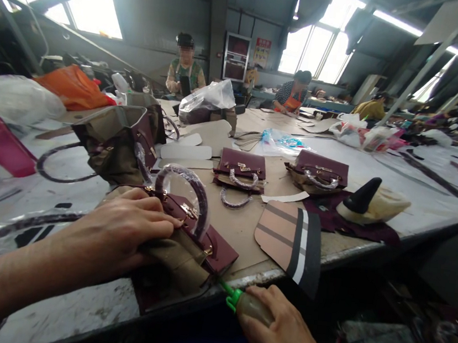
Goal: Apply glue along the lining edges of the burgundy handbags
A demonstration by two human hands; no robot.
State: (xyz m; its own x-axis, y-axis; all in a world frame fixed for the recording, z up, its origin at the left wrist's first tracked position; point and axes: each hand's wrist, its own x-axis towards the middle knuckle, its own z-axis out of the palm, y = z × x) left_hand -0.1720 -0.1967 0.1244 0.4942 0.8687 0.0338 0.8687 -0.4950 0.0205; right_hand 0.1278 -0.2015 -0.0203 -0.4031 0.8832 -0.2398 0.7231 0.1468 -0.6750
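My left hand lies flat on a maroon and khaki handbag at the near edge of the worktable, fingers stretched over its top. The bag's handle, wrapped in clear film, arches up just right of my fingers. My right hand is below the table edge, closed round a small squeeze bottle with a green nozzle that points at the bag's lower corner.
More maroon bags lie mid-table, a khaki bag stands at left. A striped cardboard pattern overhangs the table edge. A black cone on a beige pad sits right. Other people work at the far end.
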